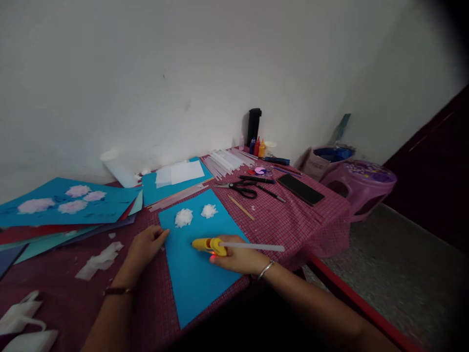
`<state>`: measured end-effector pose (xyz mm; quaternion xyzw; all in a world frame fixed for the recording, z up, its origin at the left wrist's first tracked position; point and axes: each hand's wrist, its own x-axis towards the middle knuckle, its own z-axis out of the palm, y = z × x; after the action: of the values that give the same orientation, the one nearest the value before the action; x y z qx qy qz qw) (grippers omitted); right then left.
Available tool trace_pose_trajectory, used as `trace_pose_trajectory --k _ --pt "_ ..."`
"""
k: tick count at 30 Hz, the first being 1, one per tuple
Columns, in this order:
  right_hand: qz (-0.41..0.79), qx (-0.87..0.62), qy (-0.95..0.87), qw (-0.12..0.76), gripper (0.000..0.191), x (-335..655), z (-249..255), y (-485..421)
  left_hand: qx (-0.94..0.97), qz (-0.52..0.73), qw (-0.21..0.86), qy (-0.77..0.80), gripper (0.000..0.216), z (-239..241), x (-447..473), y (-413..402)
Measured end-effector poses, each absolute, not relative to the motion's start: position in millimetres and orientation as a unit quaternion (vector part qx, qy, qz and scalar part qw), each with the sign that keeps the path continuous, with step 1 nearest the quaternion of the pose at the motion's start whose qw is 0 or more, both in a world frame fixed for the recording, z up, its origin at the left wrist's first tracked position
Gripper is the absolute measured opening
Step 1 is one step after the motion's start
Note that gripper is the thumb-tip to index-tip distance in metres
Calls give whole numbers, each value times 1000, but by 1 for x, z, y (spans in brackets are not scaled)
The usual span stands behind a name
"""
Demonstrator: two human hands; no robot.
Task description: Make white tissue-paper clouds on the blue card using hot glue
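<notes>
**Glue gun over the blue sheet**

Gun sits above the middle of the blue sheet, nozzle toward the sheet's left edge. Pale glue stick juts from its rear, out past the sheet's right edge. Small red light glowing on the gun. Can't tell if the nozzle touches paper.

Right hand wraps the gun, most fingers hidden. Left hand lies at the sheet's left edge, thumb and forefinger apart, nothing seen between them; unclear whether it presses the paper down.

Two white tufts on the sheet's far part, set apart: a larger one and, to its right, a smaller one.

Step in hand, my reading: gluing, with the nozzle lined up on bare paper nearer than the tufts. Next move seems to call for a steady squeeze at one spot, sheet kept flat, left fingers clear of the tip.

Left of the sheet: torn white tissue; farther left, a flower picture on blue, atop coloured paper. Beyond the sheet: a bundle of pale sticks. Right of it, on the check-clothed surface: wooden stick, then scissors, then a dark phone-like slab.
</notes>
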<state>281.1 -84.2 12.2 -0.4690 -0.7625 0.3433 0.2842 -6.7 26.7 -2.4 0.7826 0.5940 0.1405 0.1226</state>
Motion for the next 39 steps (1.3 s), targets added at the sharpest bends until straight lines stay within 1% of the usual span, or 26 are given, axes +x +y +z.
trace_pose_trajectory --k 6,9,15,22,34,39 --pt "346 -463 -759 302 19 281 11 -85 780 135 133 596 33 -4 -8 29" --pt "343 -462 -760 304 19 281 11 -85 782 135 138 593 32 -4 -9 29" --pt "349 -464 -757 300 17 281 12 -85 783 138 134 592 33 -5 -10 29" --pt "356 -475 -751 289 21 281 12 -85 787 149 134 583 40 -2 -8 25" --pt "351 -486 -750 280 26 280 9 -85 785 138 137 588 38 0 -8 25" --pt "348 -477 -754 288 24 281 10 -85 785 134 133 590 38 0 -7 25"
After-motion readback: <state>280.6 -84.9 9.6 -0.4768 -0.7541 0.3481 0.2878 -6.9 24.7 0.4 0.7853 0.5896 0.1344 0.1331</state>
